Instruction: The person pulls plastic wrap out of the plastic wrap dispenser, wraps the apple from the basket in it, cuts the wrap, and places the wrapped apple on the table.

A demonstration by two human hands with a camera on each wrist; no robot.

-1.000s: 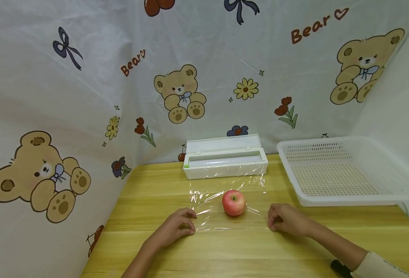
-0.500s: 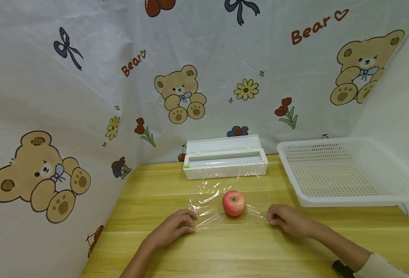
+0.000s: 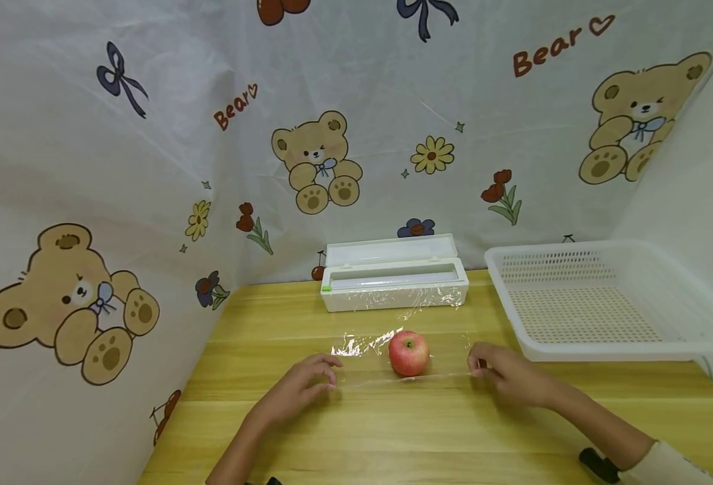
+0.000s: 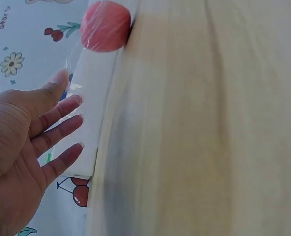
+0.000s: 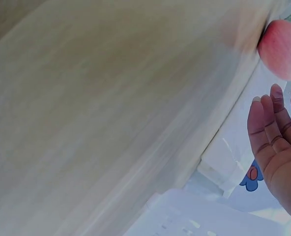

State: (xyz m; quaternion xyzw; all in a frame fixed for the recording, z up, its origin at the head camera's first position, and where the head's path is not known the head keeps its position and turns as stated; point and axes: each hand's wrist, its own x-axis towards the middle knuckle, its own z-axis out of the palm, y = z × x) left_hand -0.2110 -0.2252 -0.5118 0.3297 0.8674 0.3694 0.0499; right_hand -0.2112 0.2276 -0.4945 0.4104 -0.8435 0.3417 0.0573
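Note:
A red apple sits on the wooden table in the head view, with a sheet of clear plastic wrap stretched over or around it; the film is too clear to tell exactly. My left hand pinches the film's near left corner between thumb and forefinger, the other fingers loosely extended. At the near right corner, my right hand pinches the wrap. The near edge of the film hangs lifted between both hands, just in front of the apple. Behind it, the white wrap dispenser box stands with its lid up, and film reaches its front.
On the right of the table is a white plastic basket with a perforated bottom. A bear-printed cloth covers the back and left walls. A black object lies by the right forearm.
Both hands have lifted slightly and moved a little away from me, raising the near edge of the plastic wrap. The apple and the dispenser box have stayed in place.

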